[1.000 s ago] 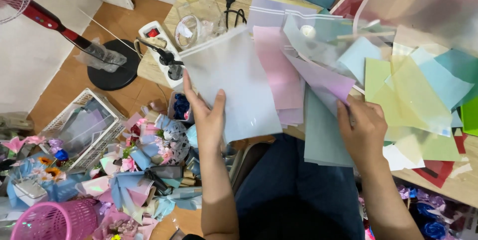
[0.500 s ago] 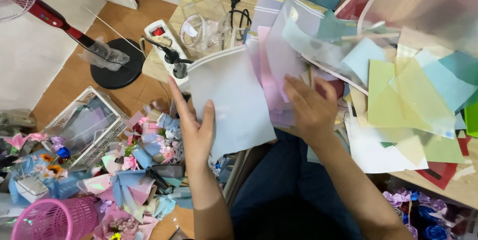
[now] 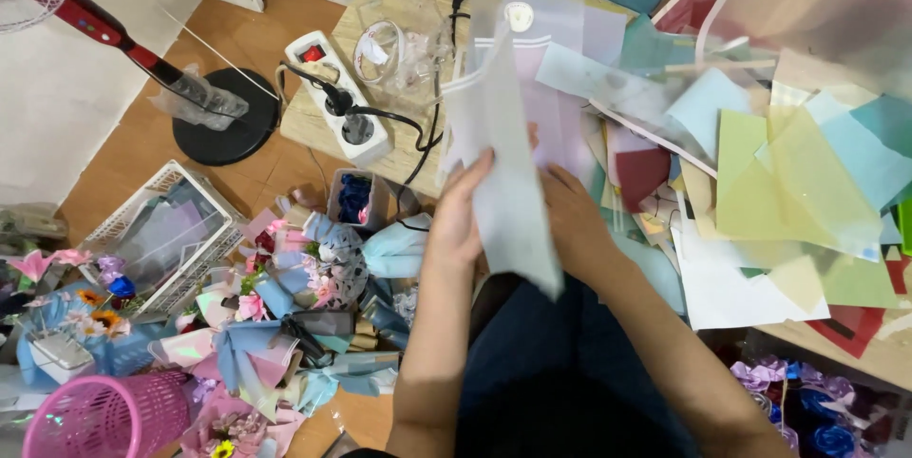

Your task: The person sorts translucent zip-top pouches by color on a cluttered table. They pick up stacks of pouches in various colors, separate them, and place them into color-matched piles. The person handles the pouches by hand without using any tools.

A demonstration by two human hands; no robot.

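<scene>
- Left hand [image 3: 456,220] and right hand [image 3: 575,220] both clamp one pale translucent sheet [image 3: 508,173], standing nearly edge-on to the head camera, over the lap at the near edge of the table [image 3: 318,121].
- Left grip: fingers closed flat against the sheet's left face, thumb hidden behind, so pinch depth is unclear. Right grip: closed on the opposite face, fingers mostly hidden by the sheet. Two-sided hold most likely keeps the thin, floppy sheet from buckling.
- Sheet is lifted clear of the loose pile of coloured papers [image 3: 788,173] fanned across the right of the table; greens, blues, pinks and dark red overlap there, so separating one sheet probably needs it raised like this.
- A clear zip pouch [image 3: 532,11] with a white button lies flat just behind the sheet's top edge, on the paper pile.
- A white power strip [image 3: 337,97] sits at the table's left corner, black cable trailing over the edge, well clear of the papers.
- Floor to the left: a heap of wrapped paper flowers [image 3: 313,287], a white wire basket [image 3: 161,235], a pink basket [image 3: 104,415] and a fan base [image 3: 228,116]; all are apart from both hands.
- A dark blue lap [image 3: 560,363] sits under the hands, so anything dropped would land there.
</scene>
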